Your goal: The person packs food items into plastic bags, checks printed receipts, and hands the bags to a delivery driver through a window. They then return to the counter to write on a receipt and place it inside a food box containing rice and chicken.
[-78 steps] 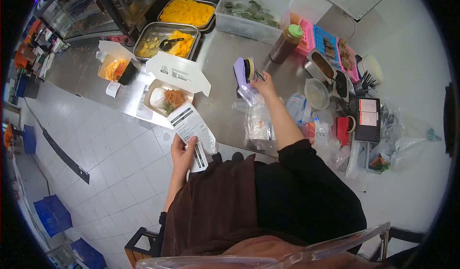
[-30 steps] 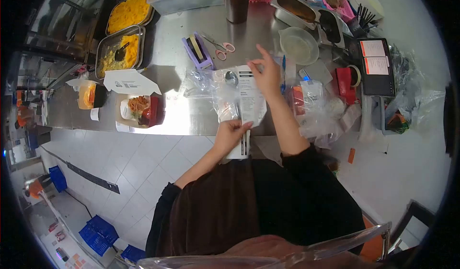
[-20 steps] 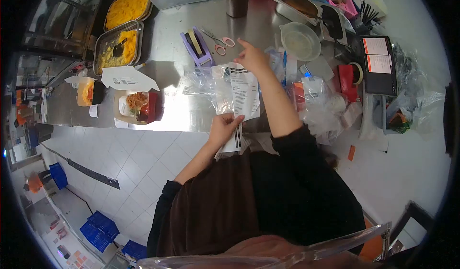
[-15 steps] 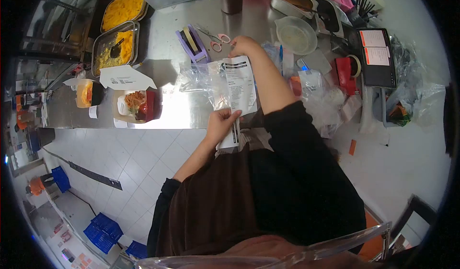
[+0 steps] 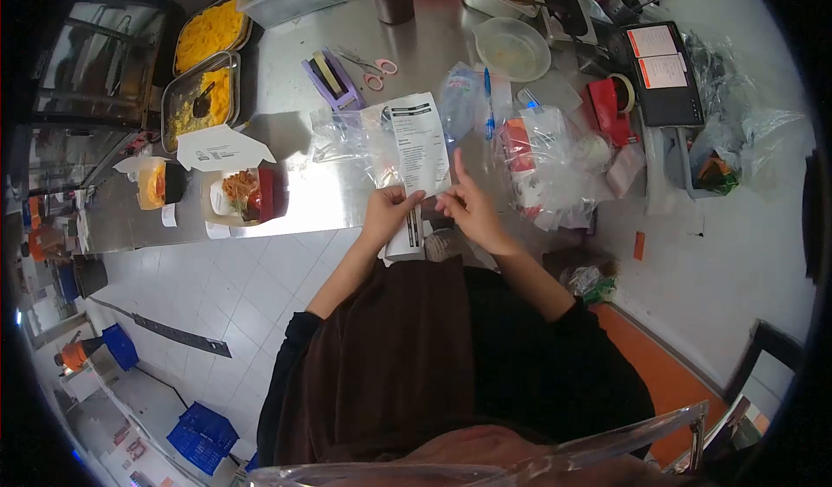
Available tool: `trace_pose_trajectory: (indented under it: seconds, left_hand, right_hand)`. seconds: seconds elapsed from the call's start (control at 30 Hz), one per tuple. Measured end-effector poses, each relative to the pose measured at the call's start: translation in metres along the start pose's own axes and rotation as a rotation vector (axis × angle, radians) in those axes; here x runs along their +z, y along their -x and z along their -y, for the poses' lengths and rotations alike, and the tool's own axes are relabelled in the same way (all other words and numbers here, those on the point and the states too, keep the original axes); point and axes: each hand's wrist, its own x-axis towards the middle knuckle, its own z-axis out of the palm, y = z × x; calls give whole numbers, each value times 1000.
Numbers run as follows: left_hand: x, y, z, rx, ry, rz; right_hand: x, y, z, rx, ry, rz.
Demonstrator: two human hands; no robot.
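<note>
Head view: a person stands at the near edge of a steel worktop [image 5: 416, 36], with both hands at a long printed receipt [image 5: 419, 136].
Left hand [image 5: 387, 211]: thumb and fingers are pinched on the receipt low down, right at the worktop's near edge. The tail of the strip hangs below the grip.
Right hand [image 5: 468, 211]: the fingers are loosely extended and the index is raised along the receipt's right edge. I cannot tell whether it actually pinches the paper.
Receipt: its upper part lies flat across a clear plastic bag [image 5: 342, 136], mid-worktop towards the near edge.
Around: a purple tape dispenser [image 5: 328, 78] and scissors [image 5: 371, 62] sit just behind the bag. An open food box [image 5: 238, 194] is at the near-left edge, and a heap of filled bags [image 5: 555, 153] lies to the right.
Handling, as I judge it: a firm left pinch with the right hand steadying the free edge should draw the strip straight and leave the print readable. Press lightly, since the thin bag beneath will slide and crease on steel. Hold the paper well apart from the food box.
</note>
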Motion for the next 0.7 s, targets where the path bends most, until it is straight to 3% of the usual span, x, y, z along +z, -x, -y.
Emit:
trace_pose_trajectory:
  seconds: [0.2,0.37,0.6,0.7]
  left_hand:
    - [1,-1,3,27,-27,19]
    - [2,-1,8,56,-61,17]
    - [1,0,18,117,-88,22]
    - [-7,14,4,35,-126,18]
  right_hand:
    - [-4,-15,-31,-119,310,-65]
    - [-14,-19,-57,-339,404,-4]
    - [-23,-20,-52,-194,664,-17]
    - [-23,-16,-39,-138,582,-105]
